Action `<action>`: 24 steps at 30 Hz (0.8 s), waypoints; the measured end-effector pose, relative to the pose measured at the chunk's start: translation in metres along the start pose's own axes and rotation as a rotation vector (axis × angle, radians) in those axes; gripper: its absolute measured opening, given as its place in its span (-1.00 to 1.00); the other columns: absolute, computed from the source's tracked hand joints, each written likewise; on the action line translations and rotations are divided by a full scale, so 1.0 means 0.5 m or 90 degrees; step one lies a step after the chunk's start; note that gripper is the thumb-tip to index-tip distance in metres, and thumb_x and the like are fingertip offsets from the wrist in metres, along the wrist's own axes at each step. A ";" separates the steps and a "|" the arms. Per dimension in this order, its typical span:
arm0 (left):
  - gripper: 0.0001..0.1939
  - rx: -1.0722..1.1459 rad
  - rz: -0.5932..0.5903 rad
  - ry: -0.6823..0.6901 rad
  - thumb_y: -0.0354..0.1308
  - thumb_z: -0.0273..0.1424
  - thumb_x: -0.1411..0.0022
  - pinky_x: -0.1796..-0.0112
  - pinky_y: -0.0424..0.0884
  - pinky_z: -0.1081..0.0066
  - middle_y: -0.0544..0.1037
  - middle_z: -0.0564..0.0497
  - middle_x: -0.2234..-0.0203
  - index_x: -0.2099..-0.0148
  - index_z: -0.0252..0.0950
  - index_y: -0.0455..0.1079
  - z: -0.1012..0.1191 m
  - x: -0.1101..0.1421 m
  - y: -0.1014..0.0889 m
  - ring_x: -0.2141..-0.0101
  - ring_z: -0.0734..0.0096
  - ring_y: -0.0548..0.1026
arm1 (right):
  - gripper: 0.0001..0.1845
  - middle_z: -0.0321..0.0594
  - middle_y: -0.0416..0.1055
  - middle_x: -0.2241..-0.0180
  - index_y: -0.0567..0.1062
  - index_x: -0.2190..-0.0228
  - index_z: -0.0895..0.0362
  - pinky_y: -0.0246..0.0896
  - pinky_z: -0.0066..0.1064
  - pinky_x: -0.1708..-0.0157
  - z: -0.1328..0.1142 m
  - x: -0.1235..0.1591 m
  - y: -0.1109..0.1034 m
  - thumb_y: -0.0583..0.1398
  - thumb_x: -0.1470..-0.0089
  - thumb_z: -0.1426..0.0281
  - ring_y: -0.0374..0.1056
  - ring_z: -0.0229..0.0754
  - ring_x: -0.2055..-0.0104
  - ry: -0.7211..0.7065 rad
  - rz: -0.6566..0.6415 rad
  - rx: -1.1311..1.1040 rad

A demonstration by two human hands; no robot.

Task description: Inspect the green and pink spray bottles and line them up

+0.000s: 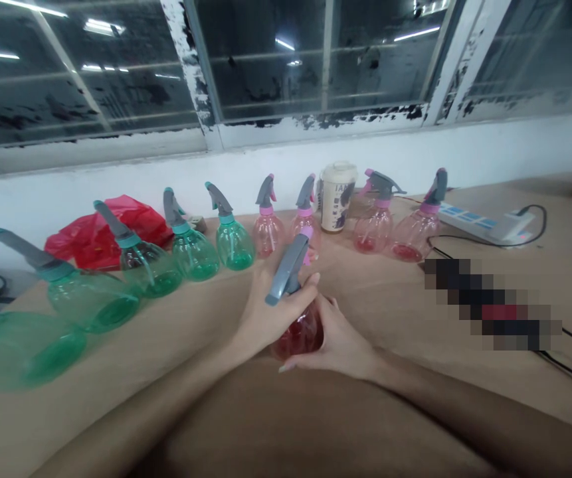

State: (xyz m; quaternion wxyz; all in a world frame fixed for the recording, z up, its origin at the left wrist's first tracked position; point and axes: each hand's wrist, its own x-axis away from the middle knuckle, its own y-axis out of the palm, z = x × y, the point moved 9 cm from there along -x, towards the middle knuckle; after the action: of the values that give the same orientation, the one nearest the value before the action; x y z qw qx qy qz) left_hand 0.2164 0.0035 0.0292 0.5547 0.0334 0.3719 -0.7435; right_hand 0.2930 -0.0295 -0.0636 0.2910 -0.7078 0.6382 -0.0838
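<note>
Close in front of me is a red-pink spray bottle (pixel 298 335) with a grey and pink trigger head (pixel 288 265). My left hand (pixel 276 299) is closed around its neck, just below the head. Lower down, my right hand (pixel 340 338) grips the round body from the right side. Part of the bottle is hidden by my fingers. Just behind it stand two pink spray bottles, one at the left (pixel 267 232) and one partly covered (pixel 305 222). Two more pink bottles, one upright (pixel 373 226) and one leaning in view (pixel 412 232), are to the right.
Several green spray bottles (pixel 196 252) line the left side. Behind them lies a red plastic bag (pixel 116 229). A paper cup with a lid (pixel 338 199) stands by the wall. To the right are a white power strip (pixel 485 222), cables and a blurred-out dark object (pixel 495 305).
</note>
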 end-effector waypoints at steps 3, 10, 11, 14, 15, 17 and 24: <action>-0.85 0.006 -0.003 -0.013 0.12 -0.30 -0.13 0.41 0.44 0.38 0.48 0.05 0.49 0.28 -0.25 0.33 -0.012 0.004 0.003 0.47 0.40 0.48 | 0.10 -0.10 0.25 0.04 0.13 -0.08 0.06 0.07 0.01 -0.02 0.001 0.001 -0.002 0.36 0.48 -0.05 0.12 0.11 -0.05 0.011 -0.002 -0.007; -0.82 0.000 0.011 0.014 0.11 -0.32 -0.13 0.39 0.45 0.38 0.50 0.06 0.48 0.19 -0.22 0.38 -0.006 0.002 0.001 0.46 0.40 0.50 | 0.15 -0.08 0.24 0.01 0.10 -0.11 0.06 0.04 0.02 -0.03 0.002 -0.001 -0.002 0.36 0.50 -0.06 0.12 0.13 -0.05 0.001 -0.006 0.003; -0.82 0.000 0.011 0.014 0.11 -0.32 -0.13 0.39 0.45 0.39 0.50 0.06 0.48 0.19 -0.22 0.38 -0.006 0.003 0.001 0.46 0.41 0.50 | 0.16 -0.08 0.23 0.00 0.08 -0.12 0.06 0.04 0.02 -0.03 0.001 -0.001 -0.002 0.36 0.49 -0.06 0.12 0.13 -0.05 -0.002 -0.007 0.003; -0.83 -0.002 0.017 0.007 0.11 -0.31 -0.13 0.44 0.43 0.42 0.49 0.07 0.52 0.22 -0.23 0.38 -0.009 0.004 0.000 0.50 0.42 0.48 | 0.19 -0.08 0.21 -0.03 0.03 -0.15 0.03 0.02 0.00 -0.05 -0.001 -0.002 -0.003 0.36 0.48 -0.05 0.10 0.11 -0.07 -0.015 -0.003 0.003; -0.83 -0.002 0.019 0.005 0.12 -0.31 -0.12 0.46 0.43 0.43 0.48 0.08 0.53 0.23 -0.24 0.39 -0.010 0.005 0.000 0.52 0.43 0.47 | 0.19 -0.09 0.20 -0.04 0.02 -0.15 0.03 0.02 -0.01 -0.05 -0.001 -0.002 -0.003 0.36 0.48 -0.05 0.09 0.11 -0.08 -0.018 -0.002 0.004; -0.83 -0.002 0.023 -0.002 0.13 -0.30 -0.11 0.48 0.42 0.44 0.48 0.08 0.55 0.25 -0.24 0.39 -0.012 0.006 -0.001 0.54 0.44 0.45 | 0.19 -0.09 0.20 -0.04 0.04 -0.15 0.03 0.02 0.00 -0.05 0.000 -0.003 -0.003 0.35 0.49 -0.06 0.09 0.11 -0.09 -0.020 -0.004 0.009; -0.82 0.020 0.022 0.006 0.14 -0.32 -0.08 0.51 0.40 0.46 0.45 0.10 0.57 0.23 -0.25 0.36 -0.005 0.004 -0.002 0.55 0.46 0.42 | 0.16 -0.08 0.22 -0.02 0.07 -0.13 0.02 0.02 0.04 -0.04 0.007 -0.003 0.002 0.35 0.50 -0.06 0.10 0.13 -0.08 -0.008 -0.009 0.016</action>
State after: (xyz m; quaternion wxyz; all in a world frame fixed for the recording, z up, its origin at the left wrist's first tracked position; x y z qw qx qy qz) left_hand 0.2137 0.0035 0.0269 0.5653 0.0522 0.3620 -0.7394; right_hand 0.2935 -0.0271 -0.0667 0.3032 -0.7089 0.6304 -0.0897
